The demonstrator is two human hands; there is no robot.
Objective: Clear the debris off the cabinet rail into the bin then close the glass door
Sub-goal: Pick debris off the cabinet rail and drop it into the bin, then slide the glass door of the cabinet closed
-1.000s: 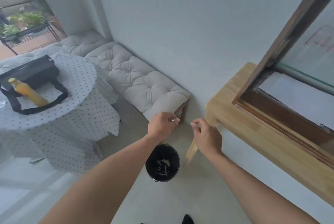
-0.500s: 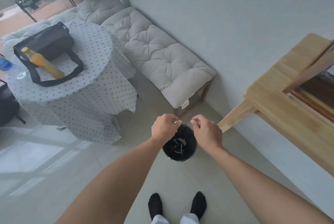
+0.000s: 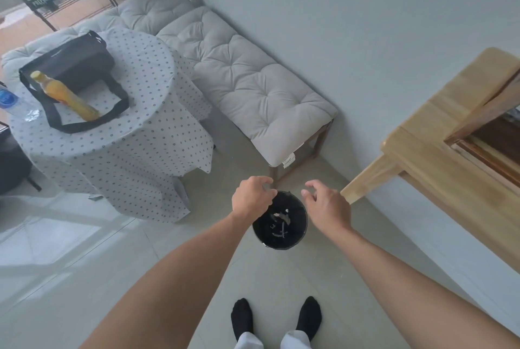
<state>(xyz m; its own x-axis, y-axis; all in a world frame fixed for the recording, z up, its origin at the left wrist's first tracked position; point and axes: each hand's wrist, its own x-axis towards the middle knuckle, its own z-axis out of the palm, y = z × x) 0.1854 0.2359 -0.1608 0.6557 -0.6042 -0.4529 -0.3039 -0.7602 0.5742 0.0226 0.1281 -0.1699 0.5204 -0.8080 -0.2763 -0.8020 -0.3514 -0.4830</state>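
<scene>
Both hands hovered over the black bin (image 3: 280,224), lower centre of frame. Left hand (image 3: 251,200) loosely curled, right hand (image 3: 327,208) fingers spread, both empty. Pale debris (image 3: 281,217) lay inside the bin.

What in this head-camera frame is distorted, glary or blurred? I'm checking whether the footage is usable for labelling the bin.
Head view: wide-angle bending tilts the wall and wooden table; daylight reflects pale patches on the floor tiles at the left; the left hand and right hand are slightly soft; the black bin and pale scraps inside it read clearly.
</scene>
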